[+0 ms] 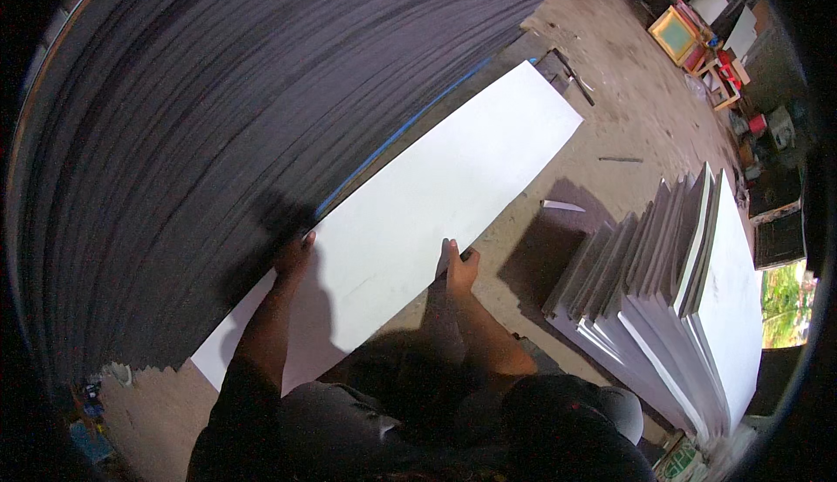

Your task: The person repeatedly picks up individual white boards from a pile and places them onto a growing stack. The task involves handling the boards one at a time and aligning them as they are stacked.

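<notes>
A long white sheet (427, 186) lies slantwise in front of me, from lower left to upper right. My left hand (295, 255) is closed on its far-left long edge, thumb on the white face and the other fingers mostly hidden. On the near long edge, my right hand (462, 268) grips with the thumb on top and the fingers curled under. A tall stack of dark grey sheets (218, 107) rises right beside the far-left edge. What the white sheet is made of, I cannot tell.
Several white sheets (737, 281) stand leaning in a fanned bundle on the right. A white offcut (562, 207) and a thin stick (621, 159) lie on the brown floor (623, 64). Frames and clutter, including a yellow frame (676, 36), line the far right side.
</notes>
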Demonstrator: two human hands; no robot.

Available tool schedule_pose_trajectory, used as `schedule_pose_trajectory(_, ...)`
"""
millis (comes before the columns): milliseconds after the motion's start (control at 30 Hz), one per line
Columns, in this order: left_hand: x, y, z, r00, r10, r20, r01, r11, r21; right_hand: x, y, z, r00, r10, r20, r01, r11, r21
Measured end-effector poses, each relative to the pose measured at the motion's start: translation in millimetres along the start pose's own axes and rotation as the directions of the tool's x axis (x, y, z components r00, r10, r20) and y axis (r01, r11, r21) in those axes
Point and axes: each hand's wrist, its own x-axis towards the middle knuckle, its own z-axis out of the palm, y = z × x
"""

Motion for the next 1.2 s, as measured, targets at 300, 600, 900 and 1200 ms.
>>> schedule_pose_trajectory(300,-104,168,-57,0.950,0.173,0.259,-0.260,0.897,0.357,63,14,27,0.977,-0.187,-0.104,0.178,0.980,-0.084)
schedule_pose_trajectory(600,-311,128,-74,0.954,-0.153,0.257,-0.115,0.606,0.787,129,-12,26,0.978,-0.146,0.149,0.148,0.989,-0.008)
schedule_pose_trajectory(900,-290,117,-44,0.987,-0.011,0.158,-0.102,0.719,0.687,164,84,12,0.749,-0.526,0.403,0.633,0.748,-0.201)
schedule_pose_trajectory(1200,-274,147,-34,0.986,0.046,0.158,-0.103,0.921,0.376,151,31,20,0.865,-0.265,0.427,0.188,0.959,0.213)
